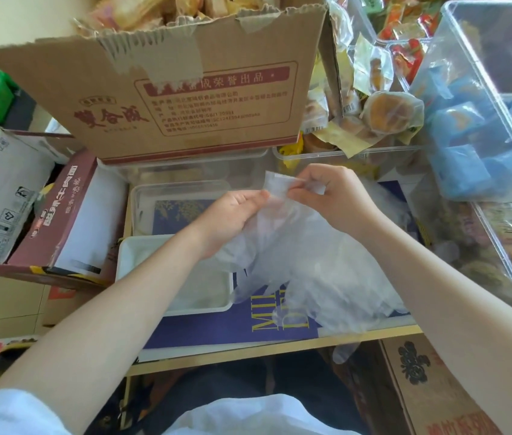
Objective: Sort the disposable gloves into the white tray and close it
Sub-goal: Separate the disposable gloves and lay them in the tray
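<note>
Between both hands, held above the table: thin clear disposable gloves (292, 233), a bundle hanging down and spreading over the blue printed sheet (242, 328) below. Left hand (232, 215), fingers curled, pinching the upper edge of the gloves from the left. Right hand (333, 193), fingers curled too, pinching the same top edge from the right, thumb and forefinger tips close to the left hand's. Top of the bundle raised a little past the fingertips, rest trailing down under the right wrist toward the table's near edge.

Under the left forearm: white tray (141, 262), open, its near rim showing just left of the hanging gloves; contents hard to make out. Just beyond the left hand: clear plastic lid (154, 199), lying flat, touching or nearly touching the tray's far end.

Farther out, past both hands: big torn cardboard box (166, 95) with red print, packed with wrapped snacks. Right of the right hand: clear tub (480, 114) with blue packets. Left of the left forearm: maroon carton (69, 208) beside a white one.
</note>
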